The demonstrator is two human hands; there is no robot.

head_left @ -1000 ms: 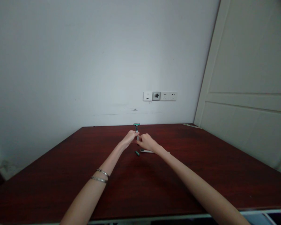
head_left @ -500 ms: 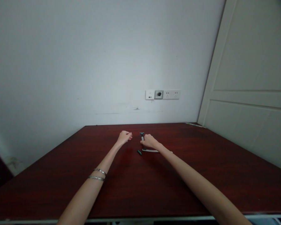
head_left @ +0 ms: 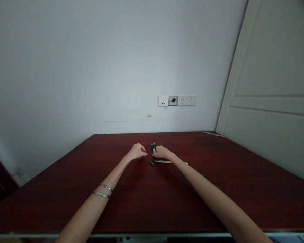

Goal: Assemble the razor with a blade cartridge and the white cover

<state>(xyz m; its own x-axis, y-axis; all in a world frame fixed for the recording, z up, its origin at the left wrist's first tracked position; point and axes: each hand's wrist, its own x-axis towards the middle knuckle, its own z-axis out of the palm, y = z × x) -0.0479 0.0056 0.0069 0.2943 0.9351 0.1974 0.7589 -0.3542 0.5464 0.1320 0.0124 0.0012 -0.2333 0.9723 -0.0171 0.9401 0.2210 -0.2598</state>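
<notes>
One Loose, One Closed

The left arm [head_left: 96,207] starts at seven o'clock and points toward one. The left hand [head_left: 137,151] bends in a soft curl, its fingertips [head_left: 145,154] a little apart. The right arm [head_left: 207,189] starts near five o'clock and points toward ten. The right hand [head_left: 162,152] is closed, back up.

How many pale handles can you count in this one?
2. One handle belongs to the razor in the right hand; the other handle lies on the table, partly hidden by the right forearm. More could be hidden there.
</notes>
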